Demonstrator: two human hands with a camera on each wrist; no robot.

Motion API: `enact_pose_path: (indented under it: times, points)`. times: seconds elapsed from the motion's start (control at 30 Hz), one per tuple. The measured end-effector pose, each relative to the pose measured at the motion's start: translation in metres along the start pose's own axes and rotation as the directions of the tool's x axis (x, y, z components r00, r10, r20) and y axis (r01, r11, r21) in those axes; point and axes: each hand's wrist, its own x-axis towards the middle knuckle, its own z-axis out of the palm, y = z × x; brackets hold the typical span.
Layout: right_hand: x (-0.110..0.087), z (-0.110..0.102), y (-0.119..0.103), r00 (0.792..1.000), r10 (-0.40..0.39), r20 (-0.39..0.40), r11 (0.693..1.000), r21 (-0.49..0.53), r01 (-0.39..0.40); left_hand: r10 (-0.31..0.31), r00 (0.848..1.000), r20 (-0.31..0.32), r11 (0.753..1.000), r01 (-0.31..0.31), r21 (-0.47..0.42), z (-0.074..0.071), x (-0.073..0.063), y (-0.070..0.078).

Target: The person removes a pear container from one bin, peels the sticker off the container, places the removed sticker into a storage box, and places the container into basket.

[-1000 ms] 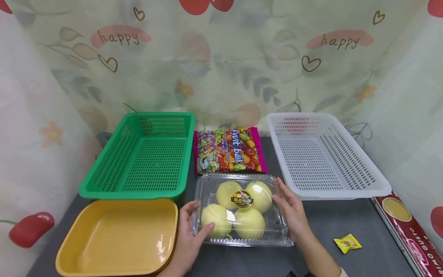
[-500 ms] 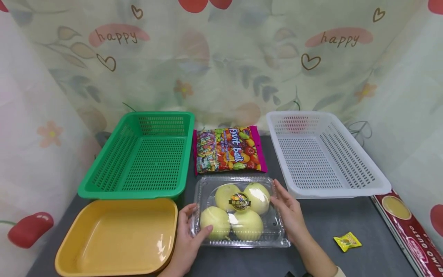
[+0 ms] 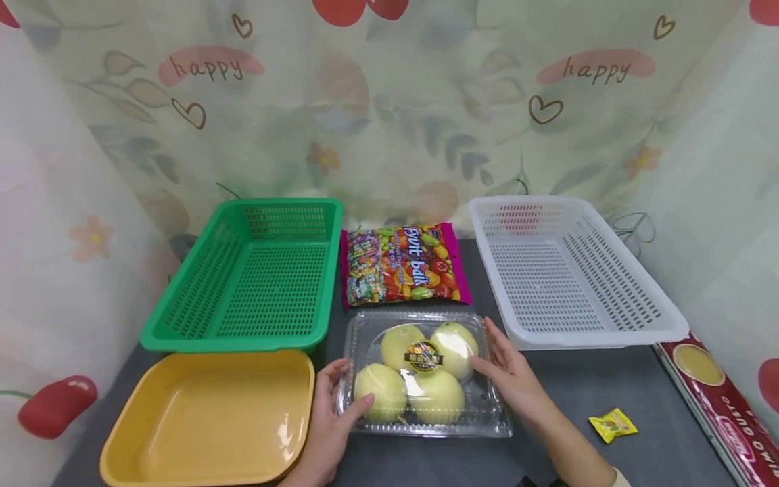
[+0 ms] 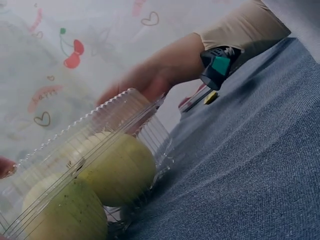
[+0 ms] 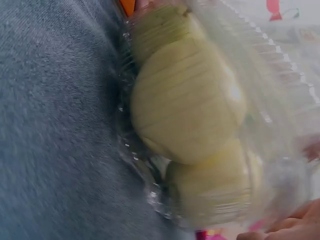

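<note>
A clear plastic clamshell box (image 3: 487,406) lies on the dark cloth at the front middle, its lid down. Inside are several round, pale yellow-green fruits (image 3: 439,399), and a black-and-gold sticker (image 3: 423,356) marks the lid. My left hand (image 3: 331,416) holds the box's left side, thumb over the front left of the lid. At the opposite side my right hand (image 3: 514,372) grips the edge, its thumb lying across the lid and its fingers along the side. In the right wrist view the fruits (image 5: 187,102) look blurred behind the plastic.
Behind the box lies a fruit candy bag (image 3: 404,264), between a green basket (image 3: 152,331) and a white basket (image 3: 660,331). A yellow tray (image 3: 207,419) stands at front left. On the right are a small yellow candy (image 3: 612,425) and a long red box (image 3: 718,399).
The box has come slightly toward me, away from the candy bag. My right thumb has slid further inward over the lid; my left hand keeps nearly the same hold.
</note>
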Motion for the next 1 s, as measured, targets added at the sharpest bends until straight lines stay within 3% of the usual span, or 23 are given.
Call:
enact_pose_path:
  times: [0.2, 0.7, 1.0]
  points:
    - [-0.006, -0.006, -0.008, 0.997, -0.027, 0.066, 0.997, -0.073, 0.032, 0.009, 1.000, -0.003, 1.000, -0.009, 0.001, 0.000, 0.000, 0.000]
    - [-0.007, -0.016, -0.027, 0.990, -0.075, 0.123, 0.974, -0.203, 0.099, 0.010, 1.000, -0.007, 1.000, -0.010, 0.003, 0.001, 0.000, -0.001]
    - [-0.005, -0.019, -0.036, 0.971, -0.168, 0.168, 0.953, -0.225, 0.204, 0.015, 1.000, -0.006, 1.000, -0.015, -0.004, 0.001, -0.001, -0.001]
